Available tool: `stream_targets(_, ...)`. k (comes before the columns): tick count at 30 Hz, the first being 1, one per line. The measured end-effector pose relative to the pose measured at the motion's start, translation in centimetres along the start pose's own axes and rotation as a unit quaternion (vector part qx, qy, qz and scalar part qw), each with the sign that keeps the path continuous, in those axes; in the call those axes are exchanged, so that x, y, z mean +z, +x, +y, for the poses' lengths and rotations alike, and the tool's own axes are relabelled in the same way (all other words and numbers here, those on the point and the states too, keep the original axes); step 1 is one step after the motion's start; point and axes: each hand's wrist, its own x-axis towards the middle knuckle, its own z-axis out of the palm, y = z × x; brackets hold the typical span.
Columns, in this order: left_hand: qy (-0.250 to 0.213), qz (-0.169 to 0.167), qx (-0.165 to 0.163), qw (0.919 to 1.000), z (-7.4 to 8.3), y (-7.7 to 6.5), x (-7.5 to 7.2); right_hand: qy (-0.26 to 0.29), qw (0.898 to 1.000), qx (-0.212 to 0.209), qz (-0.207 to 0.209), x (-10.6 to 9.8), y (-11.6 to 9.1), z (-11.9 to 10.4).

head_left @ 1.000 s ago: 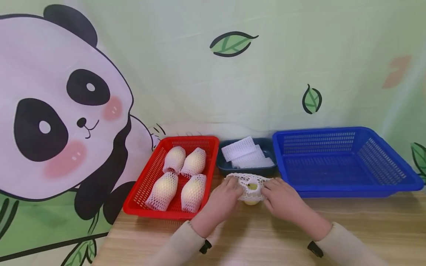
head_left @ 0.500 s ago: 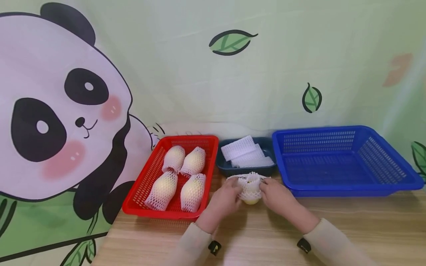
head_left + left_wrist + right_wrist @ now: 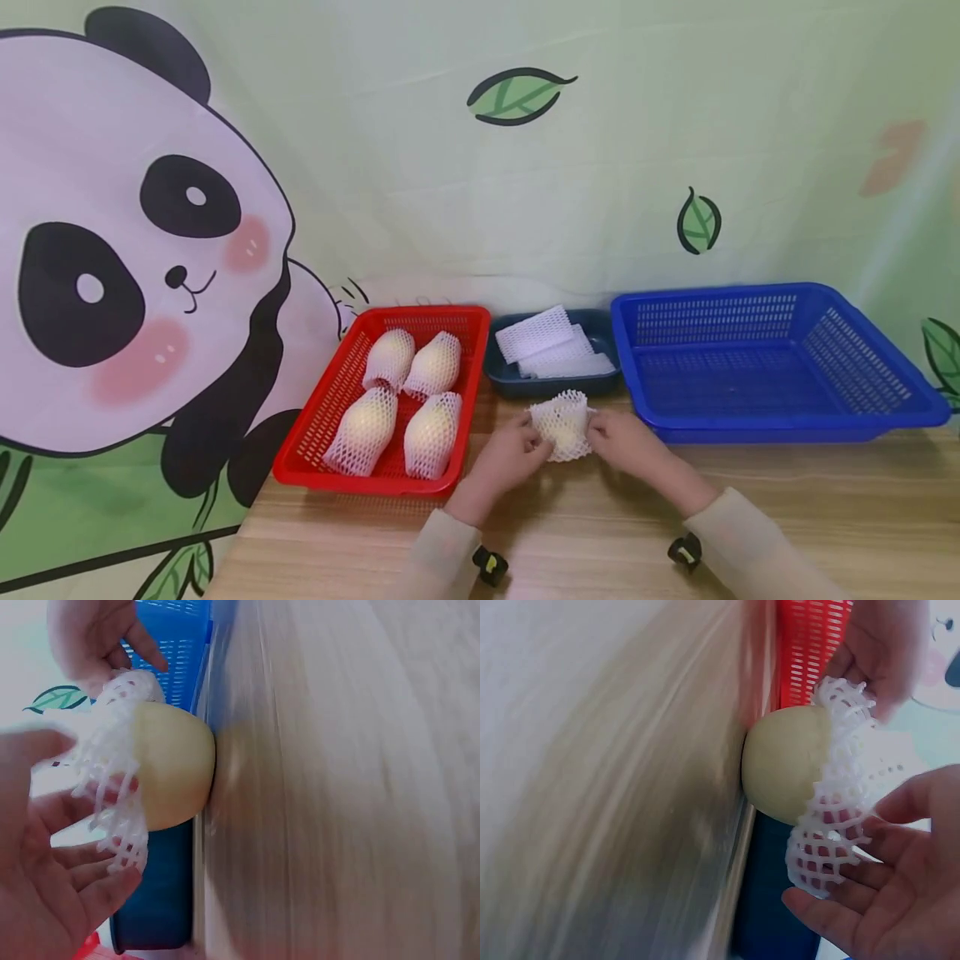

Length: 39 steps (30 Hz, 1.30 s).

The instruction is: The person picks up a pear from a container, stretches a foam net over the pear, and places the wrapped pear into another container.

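Note:
A pale yellow round fruit [image 3: 176, 765], perhaps a pear, stands on the table before me. A white foam net sleeve [image 3: 564, 427] surrounds it. Only mesh shows over it in the head view, while both wrist views show its lower part bare. My left hand [image 3: 510, 454] pinches the net's left side between thumb and fingers. At the opposite side, my right hand [image 3: 628, 446] pinches the net, and some of its fingers show through the mesh in the right wrist view.
On the left, a red basket [image 3: 472, 400] holds several fruits in foam nets [image 3: 363, 429]. Behind the hands stands a small dark teal tray [image 3: 517, 387] with flat foam nets [image 3: 534, 335] in it. A blue basket [image 3: 787, 433] is at the right.
The foam net has come down around the fruit, from stretched wide above it to covering it in the head view. Both hands have moved closer together and slightly lower.

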Motion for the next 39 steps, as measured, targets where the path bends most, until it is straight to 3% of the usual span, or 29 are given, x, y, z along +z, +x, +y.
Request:
stream_targets(5,-0.029,0.025,-0.013,0.9992,0.0,0.4,0.0,0.063,0.996,0.068,0.005,-0.2,0.5,0.0)
stream_targets(17,-0.097,0.022,-0.110,0.9889,0.6,0.9,0.2,0.101,0.991,0.084,-0.017,1.2,1.0,-0.1)
stream_targets(27,-0.098,0.003,-0.111,0.9890,0.3,1.3,0.6,0.102,0.991,0.072,-0.043,1.7,1.0,0.4)
stream_targets(33,-0.123,-0.021,-0.129,0.9838,0.3,1.2,0.5,0.118,0.988,0.083,-0.061,1.8,1.1,0.4)
stream_targets(39,-0.136,-0.032,-0.110,0.9840,0.5,1.1,0.7,0.124,0.987,0.073,-0.065,1.6,0.9,0.4)
